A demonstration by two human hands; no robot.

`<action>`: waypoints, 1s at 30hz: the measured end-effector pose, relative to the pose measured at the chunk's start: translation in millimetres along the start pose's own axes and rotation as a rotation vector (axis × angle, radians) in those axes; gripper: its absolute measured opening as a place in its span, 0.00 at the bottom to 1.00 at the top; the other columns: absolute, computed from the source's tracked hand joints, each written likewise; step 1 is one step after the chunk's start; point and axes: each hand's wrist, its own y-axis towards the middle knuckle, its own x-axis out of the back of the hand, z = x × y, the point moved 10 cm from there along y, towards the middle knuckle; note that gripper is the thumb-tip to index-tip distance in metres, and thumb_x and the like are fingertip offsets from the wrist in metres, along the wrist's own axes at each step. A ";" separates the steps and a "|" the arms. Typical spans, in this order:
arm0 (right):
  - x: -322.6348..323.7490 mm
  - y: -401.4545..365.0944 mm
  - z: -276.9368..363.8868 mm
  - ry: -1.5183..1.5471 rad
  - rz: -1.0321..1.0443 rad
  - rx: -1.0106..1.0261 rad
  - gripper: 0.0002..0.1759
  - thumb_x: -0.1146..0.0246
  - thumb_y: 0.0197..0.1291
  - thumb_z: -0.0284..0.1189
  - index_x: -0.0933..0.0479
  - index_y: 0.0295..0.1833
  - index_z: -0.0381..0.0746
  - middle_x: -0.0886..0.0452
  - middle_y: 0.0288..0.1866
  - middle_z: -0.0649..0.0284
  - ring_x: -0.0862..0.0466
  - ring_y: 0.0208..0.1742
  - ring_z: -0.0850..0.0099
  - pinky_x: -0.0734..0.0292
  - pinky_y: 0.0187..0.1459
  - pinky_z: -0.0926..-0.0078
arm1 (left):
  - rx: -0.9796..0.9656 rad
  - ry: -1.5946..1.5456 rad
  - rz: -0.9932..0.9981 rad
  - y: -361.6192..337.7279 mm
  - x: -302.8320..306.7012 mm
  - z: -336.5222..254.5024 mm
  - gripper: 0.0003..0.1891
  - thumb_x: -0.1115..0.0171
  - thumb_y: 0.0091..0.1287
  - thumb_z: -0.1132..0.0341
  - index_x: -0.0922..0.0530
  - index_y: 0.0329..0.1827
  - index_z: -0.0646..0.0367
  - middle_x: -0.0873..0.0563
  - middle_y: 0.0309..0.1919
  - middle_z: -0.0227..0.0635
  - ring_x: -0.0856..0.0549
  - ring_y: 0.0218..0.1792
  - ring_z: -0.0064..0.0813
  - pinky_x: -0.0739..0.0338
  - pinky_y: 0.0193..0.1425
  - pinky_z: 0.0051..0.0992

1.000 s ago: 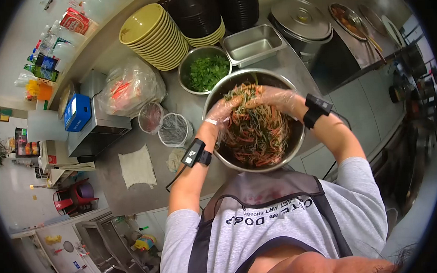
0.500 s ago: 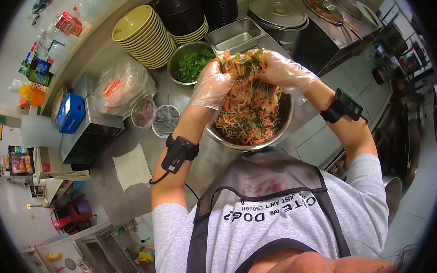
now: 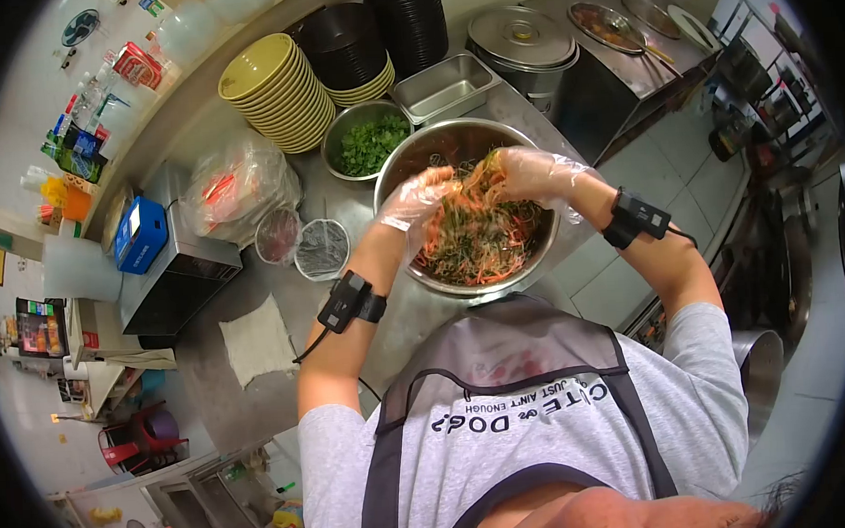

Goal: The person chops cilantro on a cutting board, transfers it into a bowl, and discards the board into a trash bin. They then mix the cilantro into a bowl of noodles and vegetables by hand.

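A large steel mixing bowl (image 3: 415, 148) holds shredded vegetables (image 3: 484, 246), orange and dark green strands mixed together. Clear plastic gloves cover both hands. Inside the bowl's left side, my left hand (image 3: 421, 197) has its fingers curled at the strands. My right hand (image 3: 525, 175) grips a clump of the mix at the bowl's right side, its fingertips partly hidden by vegetables. Some strands stretch between the two hands, blurred by motion.
Behind the mixing bowl stand a bowl of chopped green herbs (image 3: 370, 144), a steel tray (image 3: 446, 89) and a lidded pot (image 3: 524, 44). Stacked yellow bowls (image 3: 275, 95), a plastic-wrapped bundle (image 3: 239, 189), a blue device (image 3: 141, 235) and a white cloth (image 3: 257, 341) are further left.
Both hands have come down toward me into the bowl, lowering the raised clump of shredded vegetables. The bowl's far rim, hidden before, now shows.
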 end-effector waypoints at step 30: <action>-158.2 59.3 -154.5 1.448 0.108 -0.669 0.32 0.38 0.70 0.50 0.27 0.69 0.38 0.18 0.62 0.53 0.18 0.59 0.58 0.21 0.61 0.58 | 0.398 -0.359 -0.328 83.5 23.2 162.9 0.42 0.39 0.65 0.31 0.26 0.70 0.59 0.18 0.64 0.42 0.20 0.63 0.36 0.25 0.67 0.39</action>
